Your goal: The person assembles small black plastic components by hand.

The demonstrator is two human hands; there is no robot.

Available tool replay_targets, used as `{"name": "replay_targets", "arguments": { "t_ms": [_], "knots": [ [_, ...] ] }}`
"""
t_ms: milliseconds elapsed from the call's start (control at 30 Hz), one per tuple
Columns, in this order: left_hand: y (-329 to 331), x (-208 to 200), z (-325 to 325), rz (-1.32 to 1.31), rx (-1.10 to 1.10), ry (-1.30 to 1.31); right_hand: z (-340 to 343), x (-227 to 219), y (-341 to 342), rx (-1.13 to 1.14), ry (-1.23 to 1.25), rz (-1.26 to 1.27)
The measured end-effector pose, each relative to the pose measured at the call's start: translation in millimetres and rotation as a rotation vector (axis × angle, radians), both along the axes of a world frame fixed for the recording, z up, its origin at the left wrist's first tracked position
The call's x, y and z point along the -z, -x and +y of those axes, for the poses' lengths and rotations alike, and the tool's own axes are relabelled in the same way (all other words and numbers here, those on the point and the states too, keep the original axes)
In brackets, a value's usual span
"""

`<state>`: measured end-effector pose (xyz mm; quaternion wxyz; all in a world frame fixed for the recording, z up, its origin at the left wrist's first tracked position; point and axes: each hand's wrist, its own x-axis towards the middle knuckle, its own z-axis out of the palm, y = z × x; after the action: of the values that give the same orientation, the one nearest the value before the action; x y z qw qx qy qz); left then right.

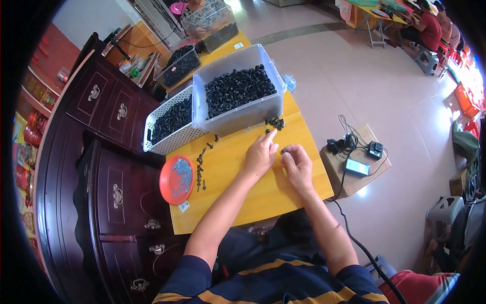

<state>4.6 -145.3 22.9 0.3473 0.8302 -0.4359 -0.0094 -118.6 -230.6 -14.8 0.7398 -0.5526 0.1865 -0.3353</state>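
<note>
My left hand [260, 156] is over the yellow table [228, 195], its index finger stretched toward a small pile of black plastic pieces [276, 122]. One more dark piece shows by its fingertips; whether they touch it is unclear. Just to the right, my right hand [298, 169] pinches a small black plastic piece [284, 151] between thumb and forefinger. Left of my hands lies a loose row of black pieces with screws [199, 169]. Beside that row, a red plate [165, 188] carries many thin silvery screws.
A large clear bin [243, 120] and a white perforated basket [174, 143], both full of black pieces, stand behind my hands. Dark wooden drawers [119, 167] border the left. A carton [372, 175] with devices and cables stands right. Other people sit farther off.
</note>
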Motion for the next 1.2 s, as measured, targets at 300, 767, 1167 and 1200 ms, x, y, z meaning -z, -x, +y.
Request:
{"name": "replay_targets", "arguments": {
  "t_ms": [300, 767, 1167, 1200],
  "knots": [
    [-16, 14, -31, -0.224, -0.022, -0.107, -1, 5, -1, -0.004, 0.036, 0.009],
    [13, 9, 51, -0.207, 0.052, 0.053, 3, 3, -3, -0.005, 0.12, 0.018],
    [67, -2, 136, 0.679, -0.121, 0.385, 12, -6, 5, -0.059, 0.198, 0.045],
    [67, -3, 140, 0.696, -0.093, 0.402, 16, -8, 7, -0.073, 0.203, 0.046]
  ]
}}
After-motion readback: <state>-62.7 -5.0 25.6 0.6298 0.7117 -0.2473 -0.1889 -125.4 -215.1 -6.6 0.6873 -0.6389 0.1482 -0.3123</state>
